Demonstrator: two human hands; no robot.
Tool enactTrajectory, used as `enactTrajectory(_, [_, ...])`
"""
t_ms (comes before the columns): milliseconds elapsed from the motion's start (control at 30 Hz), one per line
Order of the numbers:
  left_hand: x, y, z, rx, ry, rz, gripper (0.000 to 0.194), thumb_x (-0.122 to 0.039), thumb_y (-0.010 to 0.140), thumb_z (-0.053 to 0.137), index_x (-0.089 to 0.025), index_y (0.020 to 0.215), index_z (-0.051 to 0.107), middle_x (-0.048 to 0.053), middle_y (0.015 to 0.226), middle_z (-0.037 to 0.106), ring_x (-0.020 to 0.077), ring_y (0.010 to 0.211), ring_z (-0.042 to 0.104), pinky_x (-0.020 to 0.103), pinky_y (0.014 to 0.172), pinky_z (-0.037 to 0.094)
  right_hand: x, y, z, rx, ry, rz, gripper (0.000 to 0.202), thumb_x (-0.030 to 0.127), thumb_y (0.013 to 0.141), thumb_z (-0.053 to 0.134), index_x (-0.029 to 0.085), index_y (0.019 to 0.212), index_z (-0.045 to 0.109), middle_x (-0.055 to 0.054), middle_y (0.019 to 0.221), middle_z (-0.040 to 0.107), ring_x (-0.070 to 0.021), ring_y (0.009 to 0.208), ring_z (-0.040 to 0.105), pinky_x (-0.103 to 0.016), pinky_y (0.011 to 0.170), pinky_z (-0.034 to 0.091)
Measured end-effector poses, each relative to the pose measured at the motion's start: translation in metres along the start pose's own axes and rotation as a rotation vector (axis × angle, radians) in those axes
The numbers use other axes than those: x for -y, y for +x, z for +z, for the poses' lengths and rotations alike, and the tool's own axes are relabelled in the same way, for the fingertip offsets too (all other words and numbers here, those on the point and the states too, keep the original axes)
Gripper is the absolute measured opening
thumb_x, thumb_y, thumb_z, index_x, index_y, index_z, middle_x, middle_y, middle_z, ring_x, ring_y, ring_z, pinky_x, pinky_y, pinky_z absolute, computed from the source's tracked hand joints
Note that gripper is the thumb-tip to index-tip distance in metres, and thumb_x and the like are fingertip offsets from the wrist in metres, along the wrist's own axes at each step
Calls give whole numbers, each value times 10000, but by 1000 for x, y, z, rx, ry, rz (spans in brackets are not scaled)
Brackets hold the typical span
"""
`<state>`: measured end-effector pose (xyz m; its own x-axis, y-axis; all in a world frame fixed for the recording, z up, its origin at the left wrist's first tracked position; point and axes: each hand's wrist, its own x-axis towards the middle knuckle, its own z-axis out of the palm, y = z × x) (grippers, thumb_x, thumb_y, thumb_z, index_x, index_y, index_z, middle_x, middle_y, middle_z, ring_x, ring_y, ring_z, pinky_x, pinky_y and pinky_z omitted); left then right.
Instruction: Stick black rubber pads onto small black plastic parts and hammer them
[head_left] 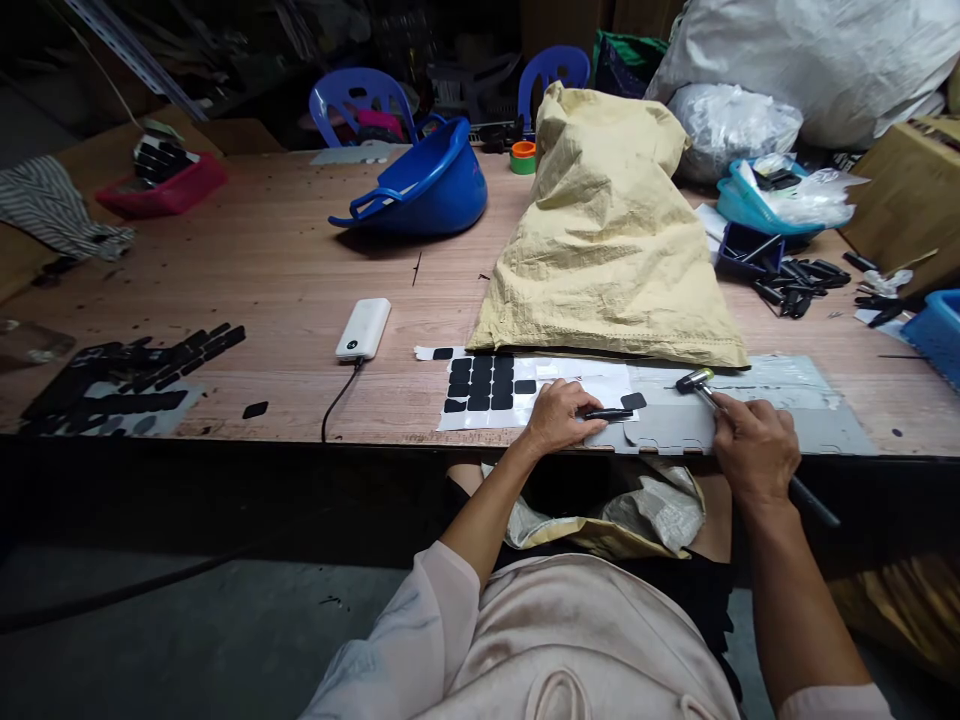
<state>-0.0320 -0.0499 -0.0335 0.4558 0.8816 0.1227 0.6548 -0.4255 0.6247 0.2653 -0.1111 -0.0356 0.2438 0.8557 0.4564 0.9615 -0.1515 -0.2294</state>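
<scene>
"Wood-grain counter [277, 260] catching the light, dim clutter behind. What's that left hand [564, 415] got?"

"A slim black piece [615, 414], gripped between fingers and thumb, just over the near edge of the counter. Looks light and stiff to me, maybe a bit slick. I'd pinch it near one end, as they do, fingertips well back from the free tip."

"And the right hand [756, 450]?"

"Wrapped firmly round the hammer [693, 381], up toward the head, with the dark handle sticking out behind the fist. Top-heavy, I'd guess. Holding it that close should steer better than it swings. Whether the head touches the grey board [814, 425] below, I can't tell from here."

"Those black patches [481, 383] beside the left hand?"

"Set in rows on a white sheet [480, 423]. Thin, probably bendy; I'd lift one by a corner."

"Farther out?"

"Tan sack [615, 230] just beyond, soft and slumped, one to gather by the cloth. White power bank [365, 328] off left, blue basin [450, 190] tipped behind it, loose black parts [801, 285] over right."
</scene>
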Motion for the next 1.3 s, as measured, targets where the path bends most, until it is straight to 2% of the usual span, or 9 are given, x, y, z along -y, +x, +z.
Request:
enactTrajectory(167, [1,-1,-2,-3,-34,-4,176,-252,784,880,-236,941,800,16,894,730,229,941,645,355,916,466,4,3,12,-39,-37,71,342,261,946,528,227,1157,796,-106,948,644,-225,851,445,-366,758,300])
enactTrajectory(500, [-1,-4,-2,1,-16,-7,186,-223,763,865,-232,933,790,24,926,710,235,957,621,376,930,453,11,0,13,-13,-143,62,343,299,952,529,193,1183,758,-120,984,602,-226,861,420,-366,720,246])
enactTrajectory(600, [-3,-15,-2,46,-33,66,171,-270,749,889,-251,897,805,33,989,712,238,993,602,395,968,443,11,0,13,-15,-143,59,337,287,935,545,191,1182,754,-119,981,591,-227,864,416,-364,719,242])
enactTrajectory(733, [-6,-40,1,105,-37,179,175,-301,727,916,-288,877,825,41,1197,709,271,1151,581,436,1057,409,12,-1,12,-2,-148,59,338,276,926,558,197,1194,748,-119,989,585,-234,878,425,-361,724,249])
enactTrajectory(833, [-8,-56,3,126,-20,232,257,-325,698,939,-298,929,829,56,1338,671,303,1244,554,464,1105,387,13,-1,13,-4,-161,65,343,306,967,520,196,1198,749,-124,1002,599,-237,879,429,-363,721,240])
enactTrajectory(900, [-10,-57,3,113,-47,235,335,-383,694,949,-288,990,824,71,1331,672,303,1236,559,460,1104,399,13,-1,13,-6,-165,64,347,311,973,513,194,1197,751,-126,1004,603,-238,880,433,-365,720,240])
enactTrajectory(1000, [-11,-40,3,13,-98,141,253,-407,838,842,-258,1041,814,74,1176,713,265,1138,587,423,1042,447,12,-1,14,-7,-154,64,339,288,942,546,191,1197,747,-127,1009,599,-239,887,434,-366,725,253])
enactTrajectory(1100, [-10,-6,4,-106,-54,-7,208,-317,986,644,-246,1099,803,69,1039,716,244,1039,594,407,983,473,12,-1,16,-3,-138,67,346,268,914,571,196,1206,742,-127,1027,597,-239,893,436,-364,733,270])
enactTrajectory(1300, [-9,64,5,-135,163,-160,295,-239,1007,557,-216,1239,739,105,1091,699,287,1078,582,418,966,472,13,-2,16,-18,-148,59,345,269,912,564,183,1196,740,-130,1006,601,-242,887,439,-367,731,276])
